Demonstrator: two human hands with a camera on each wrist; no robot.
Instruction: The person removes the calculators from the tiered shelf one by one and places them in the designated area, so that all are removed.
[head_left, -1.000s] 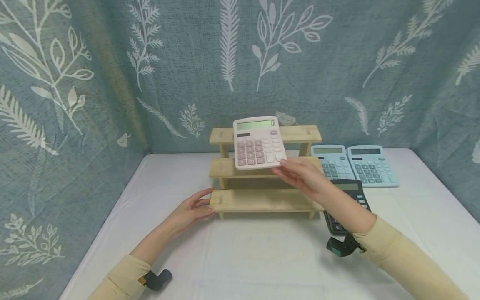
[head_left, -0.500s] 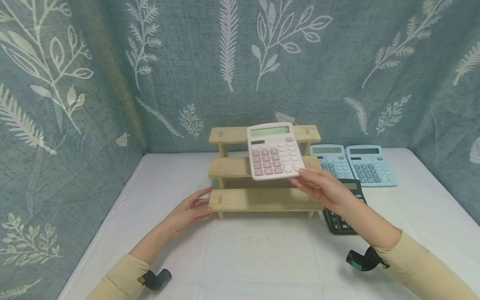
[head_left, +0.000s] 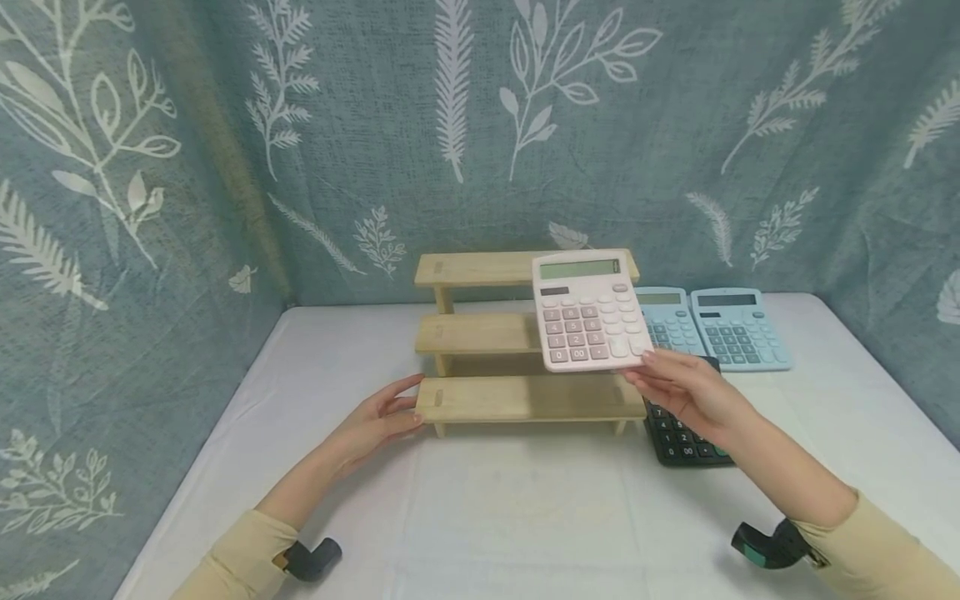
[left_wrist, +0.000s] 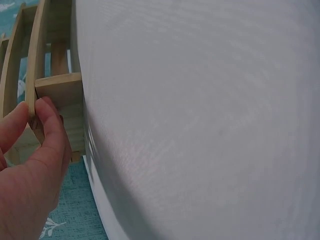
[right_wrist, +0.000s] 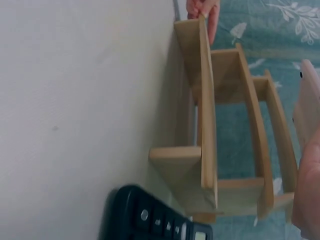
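Observation:
My right hand (head_left: 693, 396) pinches a pale pink calculator (head_left: 592, 312) by its lower right corner. The calculator is held up, face toward me, in front of the right half of a three-tier wooden display stand (head_left: 525, 398). In the right wrist view only a sliver of the calculator (right_wrist: 307, 107) shows. My left hand (head_left: 378, 421) holds the left end of the stand's bottom step; in the left wrist view its thumb and fingers (left_wrist: 50, 122) pinch the board's edge. Partly hidden behind my right hand lies a black calculator (head_left: 678, 442).
Two light blue calculators (head_left: 738, 329) lie side by side at the back right, the left one partly covered by the pink one. A white cloth (head_left: 510, 508) covers the table. Patterned blue-green curtains (head_left: 360, 125) hang around it.
My right hand has carried the pink calculator rightward and slightly down, from the stand's middle toward its right end. The left hand has stayed at the stand's left end.

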